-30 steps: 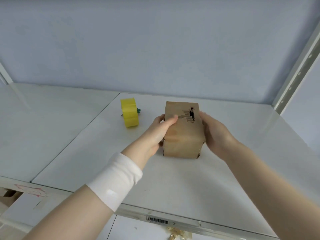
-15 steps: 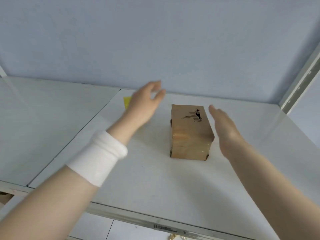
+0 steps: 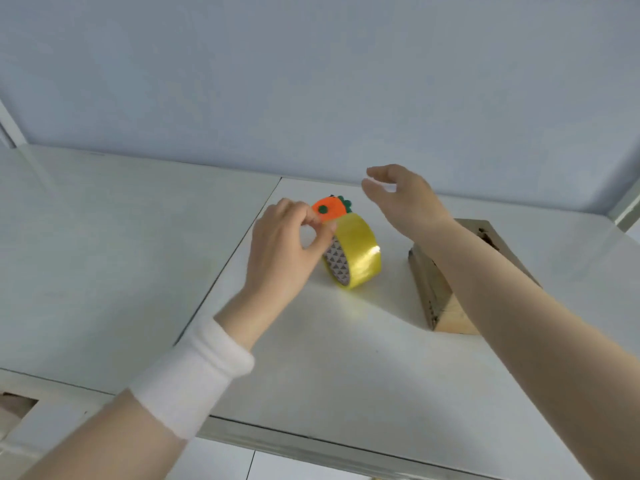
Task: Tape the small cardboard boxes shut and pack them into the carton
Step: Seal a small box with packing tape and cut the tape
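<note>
A yellow tape roll [image 3: 358, 252] stands on edge on the white shelf [image 3: 329, 368]. An orange, carrot-shaped cutter [image 3: 329, 209] with green dots sits at its top. My left hand [image 3: 289, 249] pinches the cutter and the top of the roll with thumb and fingers. My right hand [image 3: 403, 199] hovers open just right of the roll, fingers spread, touching nothing. The small brown cardboard box [image 3: 440, 289] lies on the shelf to the right, partly hidden under my right forearm. No carton is in view.
A blue wall [image 3: 311, 81] backs the shelf. A seam [image 3: 225, 261] splits the white shelf into a left and a right panel. A metal upright [image 3: 627, 206] stands at the far right. The shelf's front edge [image 3: 311, 441] runs below my arms.
Both hands let go of the box. My left hand moved to the tape roll and took hold of its top; my right hand rose and moved left. The view shifted, so the box sits further right.
</note>
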A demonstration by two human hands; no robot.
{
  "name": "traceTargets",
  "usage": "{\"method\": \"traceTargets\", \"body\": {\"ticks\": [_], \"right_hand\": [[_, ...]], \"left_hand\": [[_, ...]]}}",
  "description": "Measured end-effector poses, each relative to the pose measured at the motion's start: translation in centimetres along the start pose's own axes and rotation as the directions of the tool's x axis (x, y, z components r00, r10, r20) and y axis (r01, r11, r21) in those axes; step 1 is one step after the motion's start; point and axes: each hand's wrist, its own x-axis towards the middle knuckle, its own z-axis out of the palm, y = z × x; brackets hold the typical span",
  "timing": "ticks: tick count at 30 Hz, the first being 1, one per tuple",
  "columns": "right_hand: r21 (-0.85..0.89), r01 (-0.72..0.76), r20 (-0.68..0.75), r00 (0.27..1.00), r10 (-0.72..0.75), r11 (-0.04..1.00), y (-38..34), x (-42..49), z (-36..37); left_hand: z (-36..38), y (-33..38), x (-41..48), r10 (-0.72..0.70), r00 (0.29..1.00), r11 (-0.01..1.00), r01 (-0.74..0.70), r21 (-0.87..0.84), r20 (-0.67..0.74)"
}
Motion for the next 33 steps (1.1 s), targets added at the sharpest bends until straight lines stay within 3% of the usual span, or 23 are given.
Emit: {"method": "traceTargets", "body": {"ticks": [2,6,9,12,15,18,22,26,30,33], "right_hand": [[-0.083,0.061,0.092,0.994,-0.054,0.995,0.0,0.5,0.8],[-0.167,0.142,0.262,0.96,-0.095,0.976,-0.3,1.3,1.5],[-0.193,0.197,0.332,0.935,-0.125,0.961,-0.6,1.9,1.3],[-0.145,0.21,0.317,0.936,-0.155,0.967,-0.6,2.1,0.6],[-0.059,0.191,0.271,0.948,-0.168,0.98,-0.3,1.6,0.0],[0.019,0.16,0.191,0.968,-0.16,0.987,-0.2,0.8,-0.4],[0.008,0.213,-0.042,0.976,-0.212,0.977,-0.8,-0.5,-1.1],[0.015,0.25,-0.314,0.92,-0.233,0.968,-1.5,-1.8,-2.2],[0.265,0.098,-0.435,0.9,0.028,0.959,-1.7,-1.7,-5.5],[0.551,-0.033,-0.331,0.908,0.255,0.834,-1.5,-2.2,-8.6]], "left_hand": [[-0.2,0.4,-1.5,-0.159,0.987,0.984,0.161,-0.077,0.033],[0.4,0.4,-2.8,-0.478,0.847,0.813,0.527,-0.247,0.234],[1.1,0.9,-2.4,-0.552,0.766,0.663,0.643,-0.384,0.33],[1.8,1.8,-1.6,-0.55,0.728,0.57,0.685,-0.453,0.408],[2.2,2.7,-0.9,-0.525,0.742,0.541,0.669,-0.509,0.417],[2.2,3.3,0.0,-0.546,0.773,0.564,0.624,-0.541,0.322],[1.7,4.3,1.9,-0.504,0.849,0.704,0.512,-0.492,0.161],[1.4,6.6,4.3,-0.333,0.942,0.868,0.323,-0.378,0.039],[1.2,10.0,6.5,-0.113,0.993,0.941,0.1,-0.324,-0.022],[1.4,12.5,7.3,0.05,0.996,0.967,-0.067,-0.244,-0.073]]}}
